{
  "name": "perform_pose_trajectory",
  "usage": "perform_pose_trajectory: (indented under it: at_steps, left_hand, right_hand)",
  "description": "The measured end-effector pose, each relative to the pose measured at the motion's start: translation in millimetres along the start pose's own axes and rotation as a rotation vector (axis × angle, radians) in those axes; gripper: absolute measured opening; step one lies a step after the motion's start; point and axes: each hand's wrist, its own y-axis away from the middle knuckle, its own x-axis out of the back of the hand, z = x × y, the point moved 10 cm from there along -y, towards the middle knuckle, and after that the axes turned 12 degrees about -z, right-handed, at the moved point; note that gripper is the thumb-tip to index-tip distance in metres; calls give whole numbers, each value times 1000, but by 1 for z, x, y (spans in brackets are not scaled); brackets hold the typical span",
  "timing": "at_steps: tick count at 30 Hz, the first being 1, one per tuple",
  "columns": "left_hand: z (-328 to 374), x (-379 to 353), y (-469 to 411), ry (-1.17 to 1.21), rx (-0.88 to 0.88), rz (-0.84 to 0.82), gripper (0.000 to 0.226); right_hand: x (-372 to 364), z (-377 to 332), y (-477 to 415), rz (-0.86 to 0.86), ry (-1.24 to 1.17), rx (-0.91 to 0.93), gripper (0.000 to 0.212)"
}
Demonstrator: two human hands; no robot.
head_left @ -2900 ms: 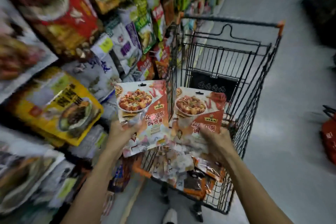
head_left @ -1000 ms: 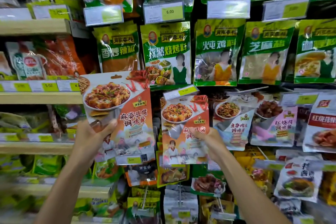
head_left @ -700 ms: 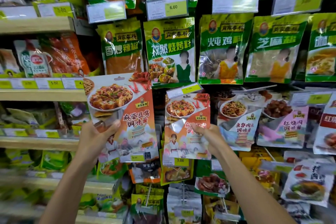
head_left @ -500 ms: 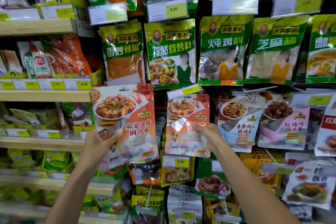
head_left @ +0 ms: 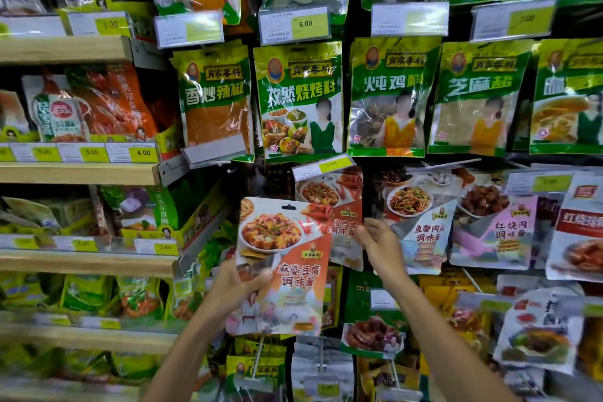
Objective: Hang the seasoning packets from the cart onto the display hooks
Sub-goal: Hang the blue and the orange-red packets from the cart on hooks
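Orange packet (head_left: 287,258), gripped low by left hand (head_left: 236,285), could flop and catch on price tag (head_left: 323,167); right hand (head_left: 380,245), fingers relaxed, sits beside hung packet (head_left: 342,206).

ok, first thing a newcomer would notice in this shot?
The orange mapo tofu packet held up centre frame, gripped at its left edge by the left hand. Just behind it, a matching packet hangs under a yellow price tag, the right hand at its right edge. Above both runs a row of green seasoning bags.
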Motion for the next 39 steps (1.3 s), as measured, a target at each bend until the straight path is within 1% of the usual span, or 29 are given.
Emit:
perform_pose_trajectory:
  at_steps: [2, 4, 7, 10, 15, 20, 23, 26, 28, 31, 34, 37, 39]
  left_hand:
    - [6, -24, -15, 8, -17, -69, 16]
    - [7, -44, -31, 49, 0, -122, 14]
    - [9, -60, -52, 143, 23, -132, 21]
    - [10, -65, -71, 184, 44, -108, 26]
    - [-1, -63, -86, 202, 91, -81, 21]
    - [-8, -61, -84, 152, 77, -81, 24]
    - [-1, -55, -85, 162, 36, -61, 15]
    - [5, -49, -89, 194, 27, -38, 17]
    - [7, -52, -92, 196, 28, -55, 13]
    - [7, -55, -96, 192, 45, -58, 18]
    - [7, -56, -103, 203, 44, -68, 20]
    - [5, -57, -112, 173, 45, -82, 14]
    - [-1, -56, -118, 180, 69, -59, 18]
  right_hand:
    - [17, -11, 20, 48, 65, 82, 32]
    - [36, -23, 39, 100, 74, 150, 24]
    - [61, -47, 58, 152, 41, 231, 10]
    - [83, -84, 73, 209, 42, 329, 14]
    - [103, -137, 83, 281, 39, 466, 13]
    - [109, -157, 84, 302, 45, 511, 10]
    - [112, -174, 82, 321, 45, 544, 11]
    - [113, -200, 80, 338, 72, 598, 11]
    - [113, -215, 78, 349, 92, 626, 10]
    - [112, -234, 76, 363, 118, 663, 9]
    - [111, -258, 72, 403, 246, 724, 11]
    - [106, -293, 63, 480, 511, 815, 25]
    - [98, -313, 48, 519, 716, 842, 33]
